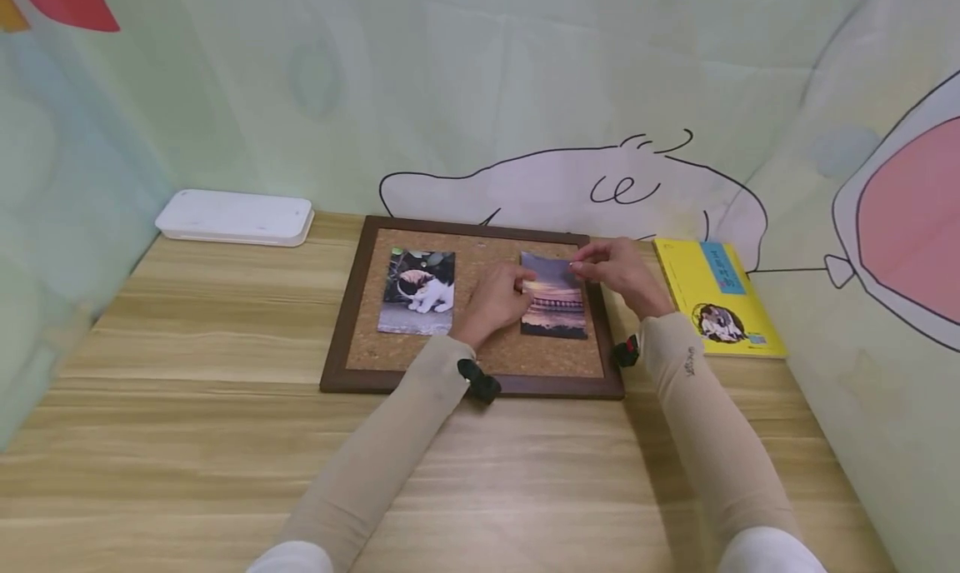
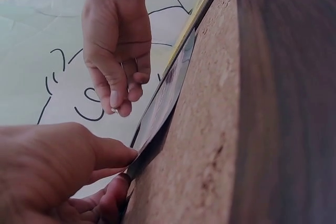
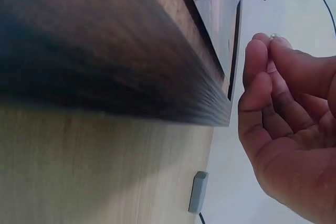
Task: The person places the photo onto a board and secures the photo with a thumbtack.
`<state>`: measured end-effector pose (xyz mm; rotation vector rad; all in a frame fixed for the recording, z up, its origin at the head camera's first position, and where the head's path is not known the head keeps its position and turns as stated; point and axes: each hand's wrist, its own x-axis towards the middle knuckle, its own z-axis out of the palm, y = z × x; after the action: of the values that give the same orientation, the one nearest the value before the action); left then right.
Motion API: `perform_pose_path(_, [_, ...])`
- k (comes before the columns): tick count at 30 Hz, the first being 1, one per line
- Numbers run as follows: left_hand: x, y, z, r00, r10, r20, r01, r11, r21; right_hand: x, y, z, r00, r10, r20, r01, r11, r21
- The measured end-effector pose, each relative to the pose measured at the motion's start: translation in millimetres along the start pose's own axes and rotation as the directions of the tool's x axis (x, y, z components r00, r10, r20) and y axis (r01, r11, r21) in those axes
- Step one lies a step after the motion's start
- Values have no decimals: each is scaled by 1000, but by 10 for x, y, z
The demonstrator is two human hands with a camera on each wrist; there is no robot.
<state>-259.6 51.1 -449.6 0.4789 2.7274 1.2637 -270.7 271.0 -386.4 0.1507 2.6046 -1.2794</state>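
A framed corkboard (image 1: 480, 361) lies on the table. On its right half is a sunset photo (image 1: 553, 319), its surface slightly raised off the cork in the left wrist view. My left hand (image 1: 497, 300) pinches the left edge of this photo between thumb and finger. Above the photo's upper right corner, my right hand (image 1: 622, 271) holds a tiny, clear push pin (image 3: 273, 36) between thumb and fingertip, apart from the board. A cat photo (image 1: 417, 294) lies flat on the board's left half.
Right of the board lies a yellow book (image 1: 686, 286) with a blue label. A white case (image 1: 234, 217) sits at the back left, against the printed fabric wall (image 1: 480, 82). Bare wooden tabletop (image 1: 187, 440) extends in front and to the left.
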Motion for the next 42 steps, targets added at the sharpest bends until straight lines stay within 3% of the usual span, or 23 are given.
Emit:
perform_pose_path(9, [-150, 186, -110, 999, -14, 30, 13, 1000, 22, 71, 12, 63, 999, 0, 49, 5, 996, -86])
perform_pose_path(17, [-144, 171, -94, 1000, 1, 24, -1, 1000, 31, 139, -3, 97, 996, -16, 85, 27, 991, -129])
perform_pose_path(42, [-158, 170, -139, 1000, 6, 28, -6, 999, 33, 268, -114, 179, 989, 80, 125, -58, 985, -165])
